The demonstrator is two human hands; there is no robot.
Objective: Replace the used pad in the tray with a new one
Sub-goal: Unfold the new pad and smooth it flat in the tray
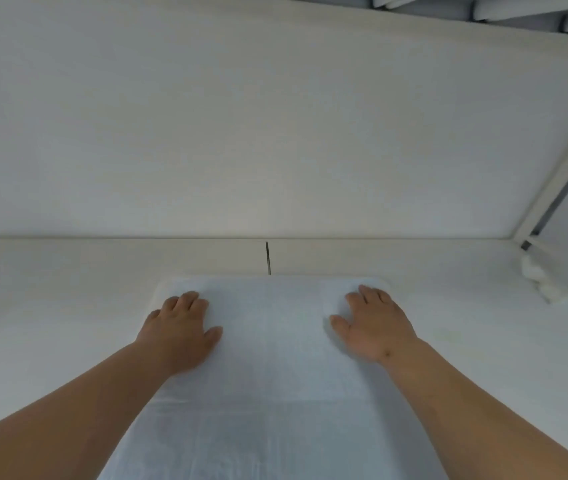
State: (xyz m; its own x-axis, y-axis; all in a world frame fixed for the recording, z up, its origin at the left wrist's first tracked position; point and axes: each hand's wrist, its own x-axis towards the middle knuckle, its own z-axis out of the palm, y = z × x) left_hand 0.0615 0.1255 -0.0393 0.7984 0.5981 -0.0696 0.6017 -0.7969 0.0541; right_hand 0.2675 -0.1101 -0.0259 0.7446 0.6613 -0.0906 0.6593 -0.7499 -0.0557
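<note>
Basically both bare forearms reach forward, palms down on a white pad point(268, 358) spread flat in front of the person. Left hand point(180, 332) lies near the pad's far left corner, fingers slightly bent and loose, thumb out toward the middle, gripping nothing. Right hand point(374, 325) sits near the far right corner, fingers spread flat, pressing the pad. Whether a tray lies under the pad can't be told. Pad lies on a pale surface point(50, 323) with a thin dark seam point(268, 258) beyond it; white wall point(241, 116) behind; crumpled white material point(539, 275) at far right.
</note>
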